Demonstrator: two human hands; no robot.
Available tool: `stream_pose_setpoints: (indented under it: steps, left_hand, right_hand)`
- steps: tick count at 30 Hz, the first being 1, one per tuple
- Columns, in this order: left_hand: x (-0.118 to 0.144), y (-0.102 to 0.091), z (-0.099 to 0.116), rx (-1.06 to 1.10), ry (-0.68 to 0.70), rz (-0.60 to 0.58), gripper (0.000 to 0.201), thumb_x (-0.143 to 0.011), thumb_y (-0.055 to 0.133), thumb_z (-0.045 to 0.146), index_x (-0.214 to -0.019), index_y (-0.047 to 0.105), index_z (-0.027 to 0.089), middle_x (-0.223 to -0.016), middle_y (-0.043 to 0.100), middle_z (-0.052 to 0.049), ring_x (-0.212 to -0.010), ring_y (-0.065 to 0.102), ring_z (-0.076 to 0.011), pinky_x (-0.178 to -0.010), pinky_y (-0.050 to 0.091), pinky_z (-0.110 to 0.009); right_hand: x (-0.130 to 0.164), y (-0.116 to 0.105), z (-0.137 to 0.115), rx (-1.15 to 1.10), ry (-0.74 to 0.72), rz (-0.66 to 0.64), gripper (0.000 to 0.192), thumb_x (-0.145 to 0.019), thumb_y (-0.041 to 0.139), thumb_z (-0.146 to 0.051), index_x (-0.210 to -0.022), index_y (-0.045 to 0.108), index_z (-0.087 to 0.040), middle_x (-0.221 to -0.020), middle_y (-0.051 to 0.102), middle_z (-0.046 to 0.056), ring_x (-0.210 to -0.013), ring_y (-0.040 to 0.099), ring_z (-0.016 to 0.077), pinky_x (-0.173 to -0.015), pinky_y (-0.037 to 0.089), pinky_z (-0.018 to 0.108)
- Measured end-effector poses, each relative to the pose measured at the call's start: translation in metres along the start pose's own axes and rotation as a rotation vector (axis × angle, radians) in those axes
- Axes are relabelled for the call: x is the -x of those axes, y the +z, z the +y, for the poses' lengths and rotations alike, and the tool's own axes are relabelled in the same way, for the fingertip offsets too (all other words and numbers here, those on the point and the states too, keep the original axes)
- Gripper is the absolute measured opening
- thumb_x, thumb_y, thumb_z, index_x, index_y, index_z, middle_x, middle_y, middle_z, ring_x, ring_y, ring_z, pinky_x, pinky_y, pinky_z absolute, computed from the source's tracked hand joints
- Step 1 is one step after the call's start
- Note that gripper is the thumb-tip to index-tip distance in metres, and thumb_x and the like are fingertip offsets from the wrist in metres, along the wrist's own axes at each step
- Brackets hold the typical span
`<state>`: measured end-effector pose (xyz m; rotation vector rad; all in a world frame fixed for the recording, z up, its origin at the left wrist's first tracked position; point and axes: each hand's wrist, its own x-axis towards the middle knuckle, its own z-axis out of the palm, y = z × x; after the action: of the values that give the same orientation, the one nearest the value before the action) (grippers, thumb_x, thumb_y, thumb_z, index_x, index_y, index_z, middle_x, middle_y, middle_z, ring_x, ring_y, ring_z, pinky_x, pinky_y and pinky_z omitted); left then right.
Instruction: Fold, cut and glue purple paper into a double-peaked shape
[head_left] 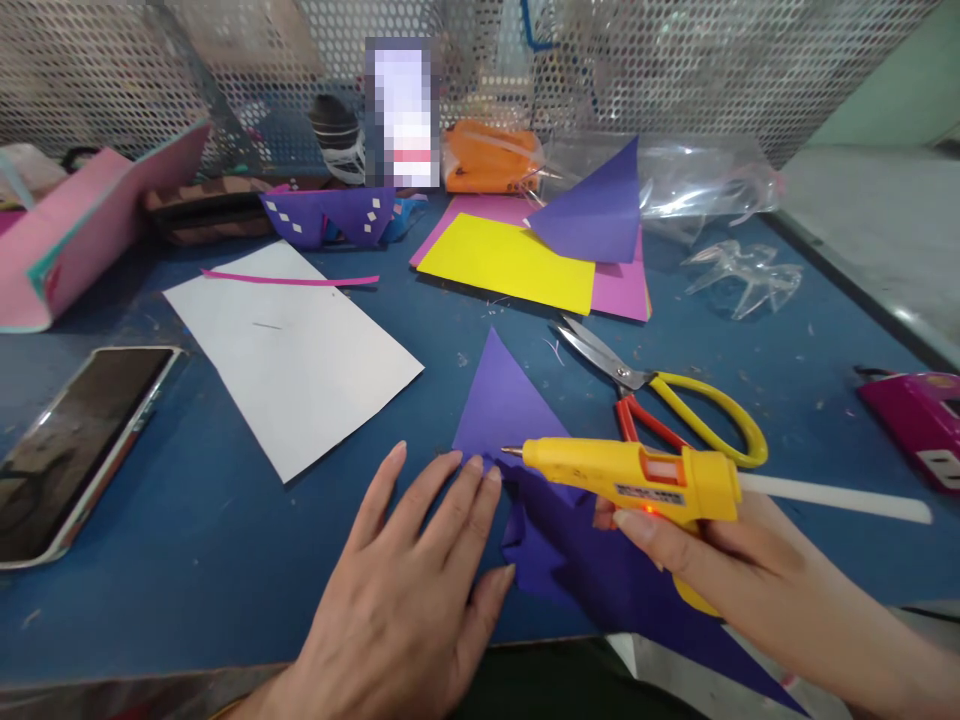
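Observation:
My right hand (712,560) grips a yellow hot glue gun (637,480), its nozzle pointing left over a folded purple paper (510,400) on the blue table (187,540). A white glue stick (832,497) juts from the gun's back. My left hand (409,580) lies flat, fingers spread, pressing the near left edge of the purple paper. The paper's lower part (600,590) runs under the gun toward the table's front edge.
Yellow-and-red scissors (660,395) lie just behind the gun. A white sheet (292,350) with a pink strip (285,279), a phone (75,450), stacked yellow, pink and purple papers (525,260), a pink box (82,230), a magenta item (915,420) and clear plastic (742,275) surround them. Perforated metal screen behind.

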<state>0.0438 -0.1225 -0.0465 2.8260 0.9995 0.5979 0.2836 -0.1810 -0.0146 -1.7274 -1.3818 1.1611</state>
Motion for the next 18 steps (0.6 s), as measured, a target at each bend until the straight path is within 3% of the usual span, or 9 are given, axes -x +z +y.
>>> stream_pose_setpoints:
  steps: [5, 9, 13, 18]
  left_hand:
    - [-0.003, -0.004, -0.001, -0.019, 0.041, 0.003, 0.053, -0.098, 0.050, 0.051, -0.130, 0.067, 0.012, -0.131, 0.070, -0.006, -0.124, 0.060, -0.0264, -0.127, 0.010, -0.039]
    - [-0.007, -0.008, 0.000, -0.041, 0.036, -0.013, 0.041, -0.101, 0.048, 0.040, -0.125, 0.071, 0.015, -0.126, 0.072, -0.003, -0.119, 0.062, -0.0254, -0.125, 0.013, -0.039]
    - [-0.008, -0.007, 0.002, -0.070, 0.025, 0.006, 0.038, -0.098, 0.055, 0.040, -0.124, 0.070, 0.015, -0.123, 0.073, -0.005, -0.116, 0.064, -0.0264, -0.123, 0.019, -0.045]
    - [-0.007, -0.004, 0.004, -0.104, 0.029, 0.030, 0.034, -0.100, 0.052, 0.031, -0.124, 0.069, 0.015, -0.122, 0.073, -0.006, -0.114, 0.065, -0.0278, -0.120, 0.023, -0.051]
  right_hand:
    - [0.012, 0.000, 0.006, 0.062, -0.065, 0.020, 0.034, -0.092, 0.060, -0.051, -0.113, 0.076, -0.031, -0.093, 0.079, 0.003, -0.086, 0.076, 0.0253, -0.068, 0.066, 0.032]
    - [0.026, -0.003, 0.011, 0.164, -0.192, 0.072, 0.033, -0.093, 0.058, -0.051, -0.111, 0.076, -0.030, -0.092, 0.079, 0.004, -0.080, 0.076, 0.0241, -0.071, 0.066, 0.035]
    - [0.046, -0.009, 0.025, 0.335, -0.274, 0.109, 0.032, -0.094, 0.057, -0.051, -0.096, 0.078, -0.028, -0.091, 0.079, 0.006, -0.079, 0.076, 0.0248, -0.067, 0.066, 0.035]
    - [0.053, -0.007, 0.030, 0.570, -0.442, 0.197, 0.039, -0.099, 0.048, -0.053, -0.095, 0.076, -0.027, -0.093, 0.078, 0.006, -0.081, 0.076, 0.0254, -0.063, 0.065, 0.035]
